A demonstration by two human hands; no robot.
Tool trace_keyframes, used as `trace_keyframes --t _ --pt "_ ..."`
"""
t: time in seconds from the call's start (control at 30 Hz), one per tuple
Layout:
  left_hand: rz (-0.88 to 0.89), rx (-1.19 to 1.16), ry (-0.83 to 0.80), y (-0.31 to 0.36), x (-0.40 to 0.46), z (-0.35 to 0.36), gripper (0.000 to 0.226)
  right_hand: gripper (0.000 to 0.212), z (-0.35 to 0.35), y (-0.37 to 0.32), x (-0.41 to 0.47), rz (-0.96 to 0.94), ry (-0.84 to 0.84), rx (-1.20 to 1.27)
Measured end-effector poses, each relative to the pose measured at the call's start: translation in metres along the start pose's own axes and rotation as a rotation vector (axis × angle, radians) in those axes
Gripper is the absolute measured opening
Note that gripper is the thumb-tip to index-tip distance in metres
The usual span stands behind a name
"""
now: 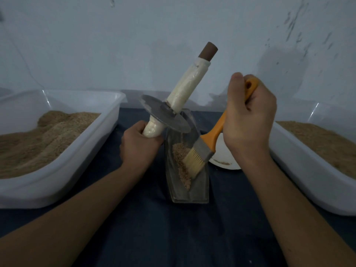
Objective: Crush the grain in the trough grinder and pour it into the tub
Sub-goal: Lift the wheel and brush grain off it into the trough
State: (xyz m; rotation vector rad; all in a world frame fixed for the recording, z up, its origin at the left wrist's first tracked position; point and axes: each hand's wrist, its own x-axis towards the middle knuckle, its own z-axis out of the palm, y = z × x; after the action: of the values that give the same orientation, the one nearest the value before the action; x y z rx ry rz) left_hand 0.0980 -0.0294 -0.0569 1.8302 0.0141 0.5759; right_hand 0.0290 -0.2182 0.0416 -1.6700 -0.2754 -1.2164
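Note:
A narrow metal trough grinder (187, 191) stands on the dark cloth in the middle, with crushed brown grain (180, 160) lying in its groove. My left hand (139, 145) grips the lower wrapped handle of the grinding wheel (165, 116), a metal disc on a long axle, held tilted above the trough's far end. My right hand (250, 120) grips the orange handle of a paintbrush (204, 151), whose pale bristles touch the grain in the trough.
A white tub (63, 166) of brown meal sits on the left. A second white tub (312, 170) with grain stands at the right. A small white bowl (223, 158) lies behind the brush. A pale wall rises close behind.

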Motion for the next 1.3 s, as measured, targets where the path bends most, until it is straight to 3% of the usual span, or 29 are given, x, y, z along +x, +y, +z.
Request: trace_keyframes --t 0.23,0.5,0.63,0.8,1.17,1.3 --pt "0.000 0.040 0.000 0.002 -0.001 -0.001 0.034 0.052 0.009 0.001 -0.008 0.065 -0.114 -0.028" --pt "-0.005 0.065 0.003 0.006 -0.004 -0.002 0.030 0.041 0.014 0.004 -0.021 -0.148 -0.035 -0.173" --pt "-0.007 0.053 -0.007 0.009 -0.005 -0.003 0.033 0.045 0.008 -0.002 -0.010 -0.087 0.018 -0.097" --pt "-0.015 0.062 -0.013 0.010 -0.004 -0.003 0.038 0.050 0.013 0.001 -0.011 -0.052 -0.130 -0.164" --pt "-0.016 0.062 0.009 0.007 -0.004 -0.002 0.028 0.037 0.018 0.004 -0.022 -0.237 0.007 -0.164" --pt "-0.018 0.053 0.008 0.007 -0.004 -0.002 0.032 0.044 0.014 -0.003 -0.016 -0.183 -0.015 -0.108"
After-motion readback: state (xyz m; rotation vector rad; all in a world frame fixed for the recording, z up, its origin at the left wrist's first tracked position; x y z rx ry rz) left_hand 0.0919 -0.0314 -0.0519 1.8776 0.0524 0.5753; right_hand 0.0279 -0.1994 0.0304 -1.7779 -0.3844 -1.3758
